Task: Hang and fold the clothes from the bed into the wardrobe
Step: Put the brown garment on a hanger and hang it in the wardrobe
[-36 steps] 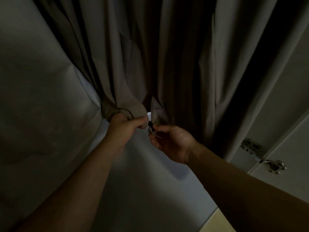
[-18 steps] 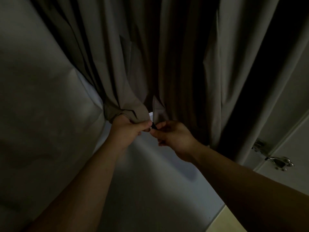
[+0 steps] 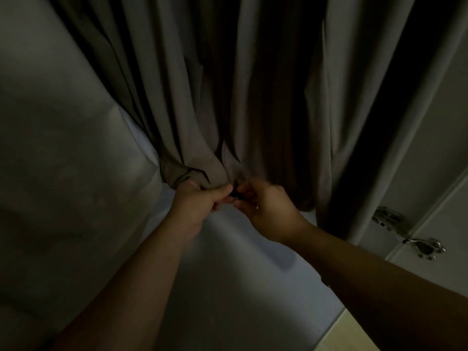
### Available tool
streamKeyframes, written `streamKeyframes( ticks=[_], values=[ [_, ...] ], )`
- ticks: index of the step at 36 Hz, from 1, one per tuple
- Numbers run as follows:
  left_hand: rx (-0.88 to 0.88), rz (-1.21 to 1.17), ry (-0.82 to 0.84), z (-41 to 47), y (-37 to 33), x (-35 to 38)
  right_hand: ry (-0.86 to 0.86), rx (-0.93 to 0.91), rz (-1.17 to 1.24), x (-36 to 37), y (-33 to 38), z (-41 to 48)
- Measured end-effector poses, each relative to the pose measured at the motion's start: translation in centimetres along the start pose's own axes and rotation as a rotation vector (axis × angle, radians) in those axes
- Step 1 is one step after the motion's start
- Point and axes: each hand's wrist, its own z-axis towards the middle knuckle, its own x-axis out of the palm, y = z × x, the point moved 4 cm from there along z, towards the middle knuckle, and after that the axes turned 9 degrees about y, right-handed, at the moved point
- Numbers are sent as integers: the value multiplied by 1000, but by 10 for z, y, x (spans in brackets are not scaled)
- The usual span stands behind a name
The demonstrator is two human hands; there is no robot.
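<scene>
The left hand clenches the bunched hem of grey fabric, and the right hand pinches a small dark piece beside the left thumb

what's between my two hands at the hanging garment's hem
In the head view, a small dark fastener, too dim to identify, pinched by the right hand, beside the left hand gripping the garment.

Small dark item pinched just below grey fabric: too small and dark to be identified. Fabric top is cut off by frame edge. Right hand fingertips at the fabric hem are blurred.
</scene>
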Motion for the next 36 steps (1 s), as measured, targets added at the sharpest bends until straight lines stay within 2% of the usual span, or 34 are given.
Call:
streamKeyframes(
  ticks=[7, 12, 19, 23, 28, 36],
  values=[
    [-54, -6, -12, 3, 1, -1, -37, -83, -193, -2, 3, -5],
    [-117, 19, 11, 3, 4, -8, -68, -146, -221, 0, 6, -7],
    [-96, 33, 57, -2, -1, -3, -140, -154, -291, -1, 11, -12],
    [-147, -78, 83, -3, -6, -2, -184, -156, -262, -5, 13, -12],
    [-149, -123, 40, -3, -8, -2, -252, -173, -284, -5, 15, -13],
    [-150, -289, 105, -3, -11, 3, -299, -220, -303, -3, 17, -13]
  ],
)
